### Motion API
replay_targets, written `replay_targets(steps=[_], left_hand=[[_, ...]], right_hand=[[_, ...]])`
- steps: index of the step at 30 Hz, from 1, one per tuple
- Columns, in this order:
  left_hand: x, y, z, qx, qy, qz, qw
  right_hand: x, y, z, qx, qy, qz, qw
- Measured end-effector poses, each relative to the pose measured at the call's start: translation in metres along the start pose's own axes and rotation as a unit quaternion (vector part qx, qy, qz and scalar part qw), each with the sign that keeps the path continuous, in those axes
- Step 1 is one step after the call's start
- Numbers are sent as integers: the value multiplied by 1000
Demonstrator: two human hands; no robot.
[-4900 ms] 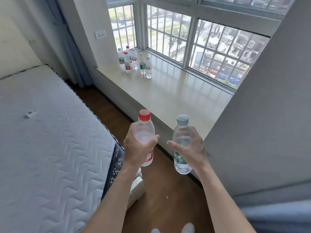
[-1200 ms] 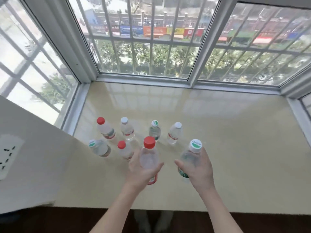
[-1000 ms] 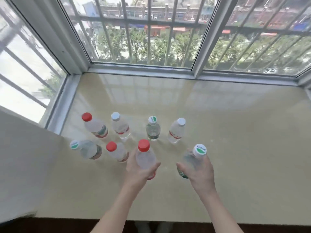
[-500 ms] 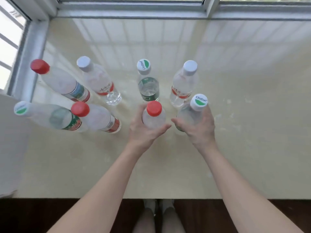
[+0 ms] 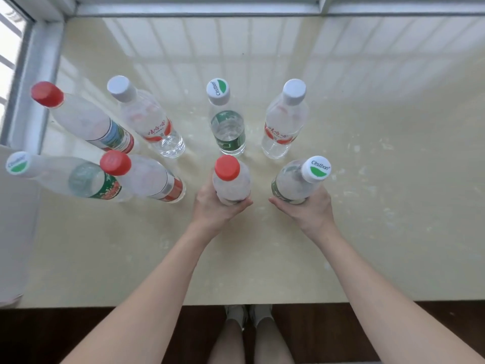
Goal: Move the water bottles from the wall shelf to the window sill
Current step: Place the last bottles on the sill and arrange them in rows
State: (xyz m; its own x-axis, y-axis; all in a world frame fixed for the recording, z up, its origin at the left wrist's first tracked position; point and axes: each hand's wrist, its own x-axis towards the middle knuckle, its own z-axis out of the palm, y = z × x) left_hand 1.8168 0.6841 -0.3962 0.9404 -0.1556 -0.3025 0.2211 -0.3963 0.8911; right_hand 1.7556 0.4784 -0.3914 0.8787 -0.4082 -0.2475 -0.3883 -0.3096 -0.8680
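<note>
1. The person leans over the pale window sill, both bare arms stretched out over it, looking almost straight down.
2. The left hand wraps a red-capped bottle; its fingers curl round the far side, the thumb across the near side, clasping the body tightly.
3. The right hand holds a Cestbon bottle with a white and green cap, its fingers closed round the lower body, the bottle leaning a little to the right.
4. I cannot tell whether either held bottle's base touches the sill, as the hands hide it.
5. Taking the red-capped bottle as the mark: just beyond it stands a green-labelled bottle with a Cestbon cap.
6. Beyond and to its right is a white-capped bottle with a red label; beyond and to its left, another of the same kind.
7. To its left stands a second red-capped bottle, beside that a green-capped one, and beyond those a third red-capped bottle near the window frame.
8. All six free bottles stand upright on the sill, close together but apart.
9. Below the sill's near edge, dark floor and the person's feet show.
</note>
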Motion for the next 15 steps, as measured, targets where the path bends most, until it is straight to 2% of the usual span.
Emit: replay_targets(steps=[6, 15], left_hand=[[3, -6, 2, 55, -9, -9, 998], [2, -11, 6, 56, 23, -8, 998]], right_hand=[[5, 15, 7, -1, -6, 48, 999], [10, 14, 15, -12, -16, 46, 999]])
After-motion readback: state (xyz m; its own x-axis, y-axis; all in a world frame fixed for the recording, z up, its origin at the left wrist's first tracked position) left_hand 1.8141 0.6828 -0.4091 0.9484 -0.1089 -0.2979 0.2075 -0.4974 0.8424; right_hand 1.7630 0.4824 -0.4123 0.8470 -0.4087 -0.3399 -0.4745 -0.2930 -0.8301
